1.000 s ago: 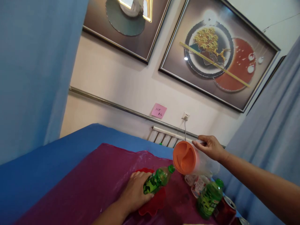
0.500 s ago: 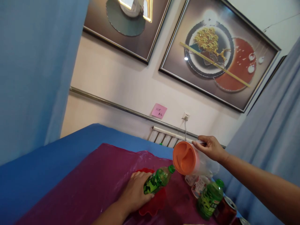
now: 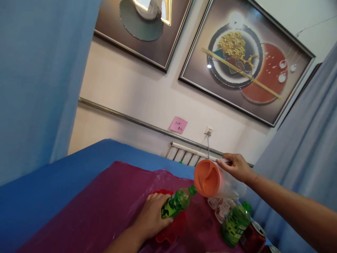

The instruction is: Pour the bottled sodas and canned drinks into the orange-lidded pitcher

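My left hand (image 3: 152, 214) is wrapped round a green-labelled drink bottle (image 3: 175, 203), which tilts with its neck up to the right. Under the bottle and hand lies a red scalloped dish (image 3: 172, 232), partly covered by them. My right hand (image 3: 237, 167) grips the handle of a clear pitcher (image 3: 231, 184). The pitcher is tipped on its side, its orange lid (image 3: 207, 178) facing left, close to the bottle's mouth. Whether the lid touches the bottle, I cannot tell.
Another green bottle (image 3: 235, 225) stands at the right, beside a red can (image 3: 254, 237) and clear packaging with a printed label (image 3: 223, 210). A magenta plastic sheet (image 3: 105, 200) covers the blue table (image 3: 39, 189). Blue curtains (image 3: 42, 80) hang at both sides; a radiator (image 3: 184, 154) is behind.
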The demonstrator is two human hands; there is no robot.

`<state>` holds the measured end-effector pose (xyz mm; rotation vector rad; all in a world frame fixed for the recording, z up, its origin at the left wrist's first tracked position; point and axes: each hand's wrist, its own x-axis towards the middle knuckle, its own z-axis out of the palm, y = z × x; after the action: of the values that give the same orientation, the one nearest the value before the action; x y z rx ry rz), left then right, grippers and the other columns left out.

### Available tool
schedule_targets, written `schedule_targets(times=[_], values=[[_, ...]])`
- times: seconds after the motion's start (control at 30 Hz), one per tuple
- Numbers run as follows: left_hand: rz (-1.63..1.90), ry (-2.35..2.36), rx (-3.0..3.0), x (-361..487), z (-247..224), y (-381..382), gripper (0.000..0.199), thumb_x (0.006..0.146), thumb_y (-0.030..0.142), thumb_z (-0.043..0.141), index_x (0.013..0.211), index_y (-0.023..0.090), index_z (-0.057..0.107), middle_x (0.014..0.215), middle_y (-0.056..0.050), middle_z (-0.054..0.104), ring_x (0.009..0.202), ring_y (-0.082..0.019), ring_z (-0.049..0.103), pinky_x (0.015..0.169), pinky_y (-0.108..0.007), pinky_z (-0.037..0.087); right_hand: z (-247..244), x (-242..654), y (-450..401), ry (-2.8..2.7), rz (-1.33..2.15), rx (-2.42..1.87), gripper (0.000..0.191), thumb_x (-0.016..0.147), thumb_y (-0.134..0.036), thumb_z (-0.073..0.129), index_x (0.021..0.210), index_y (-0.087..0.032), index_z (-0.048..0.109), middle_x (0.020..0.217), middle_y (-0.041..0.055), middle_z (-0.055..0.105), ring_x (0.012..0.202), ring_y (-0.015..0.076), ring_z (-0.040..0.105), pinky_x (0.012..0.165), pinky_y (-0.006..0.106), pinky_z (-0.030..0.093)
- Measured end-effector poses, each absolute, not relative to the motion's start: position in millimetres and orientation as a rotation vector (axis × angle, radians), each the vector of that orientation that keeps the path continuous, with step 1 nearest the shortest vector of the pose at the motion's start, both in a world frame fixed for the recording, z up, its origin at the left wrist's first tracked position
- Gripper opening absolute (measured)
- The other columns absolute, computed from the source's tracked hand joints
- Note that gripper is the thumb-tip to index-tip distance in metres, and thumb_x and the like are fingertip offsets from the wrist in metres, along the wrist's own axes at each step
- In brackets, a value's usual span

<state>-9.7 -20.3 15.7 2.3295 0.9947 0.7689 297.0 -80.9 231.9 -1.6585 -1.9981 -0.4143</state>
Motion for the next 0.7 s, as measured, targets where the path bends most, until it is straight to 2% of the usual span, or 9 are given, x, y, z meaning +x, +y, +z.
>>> schedule_targets(times=[0.7], values=[[0.762,1.001,2.332,-9.9,18.6,-20.1,0.060,0.066,0.032,0.080,0.123,0.027,0.065,0.125,-0.006,0.070,0.118,-0.030,0.058,0.106,-0.042,0.035,230.9,297.9,-83.0,-1.994,-0.419,-1.633,0.052,0.088,-0.057,0.055,0.058,-0.023,0.031,0.055,-0.0058,0.026,0.052,0.0094,0.028,0.049,0.025,0.021]])
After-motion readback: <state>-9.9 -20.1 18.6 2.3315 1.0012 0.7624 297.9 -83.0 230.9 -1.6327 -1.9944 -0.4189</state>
